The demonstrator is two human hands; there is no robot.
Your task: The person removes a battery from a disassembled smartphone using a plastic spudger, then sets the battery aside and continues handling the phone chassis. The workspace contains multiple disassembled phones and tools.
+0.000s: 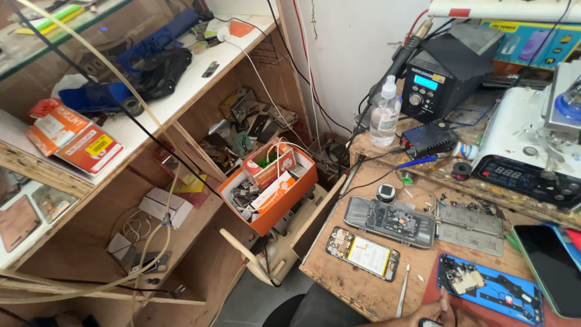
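Resting at the bottom edge of the frame, right of centre, one hand (440, 310) lies on the wooden desk (357, 289); which hand it is, and whether its fingers are apart or together, I cannot tell. Just above and right of it lies a blue opened phone (490, 289), close beside the fingertips. Left of the hand lie tweezers (402, 290).

Opened phones on workbench: 3 – yellow-battery one (363, 253), grey one (390, 221), blue one (490, 289)
Clear spray bottle (385, 113): 1
Orange parts box (269, 189): 1
Tweezers (402, 290): 1
Soldering station (445, 72): 1
Hand (440, 312) in view: 1
Dark-screen phone (552, 266): 1
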